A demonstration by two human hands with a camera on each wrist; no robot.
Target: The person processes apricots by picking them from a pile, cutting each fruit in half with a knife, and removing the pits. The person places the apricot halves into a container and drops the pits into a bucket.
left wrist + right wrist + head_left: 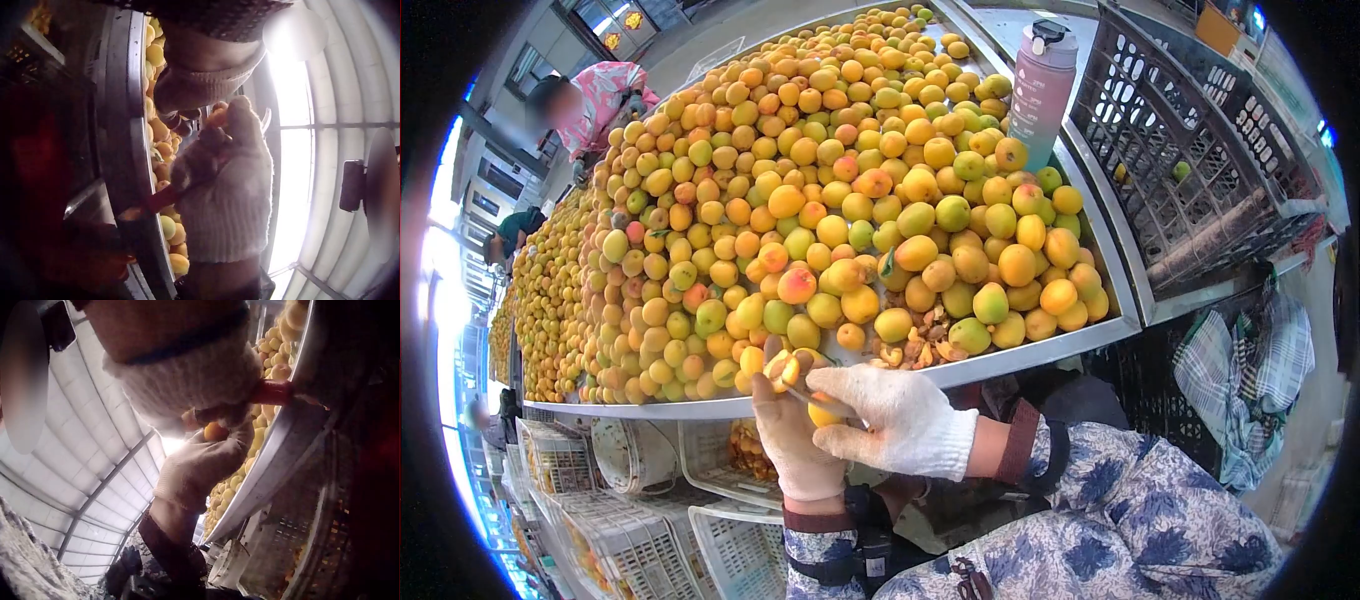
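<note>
My gloved left hand (800, 445) holds a cut apricot (786, 370) at its fingertips, with another orange fruit (825, 409) between the two hands. Against it works my gloved right hand (905, 420), gripping a tool whose red handle (273, 392) sticks out of the fist in the right wrist view; fingers hide most of the blade. The left wrist view shows the right hand (225, 200) below the left hand (200, 84). Pits and torn fruit pieces (920, 345) lie near the table edge.
Heaped apricots (800, 200) cover the metal-rimmed table (1040, 350). A pink-and-teal bottle (1043, 90) and a black crate (1170, 150) stand at the right. White crates (625, 545) and a bucket (632, 455) sit below left. A person in pink (605, 105) is across the table.
</note>
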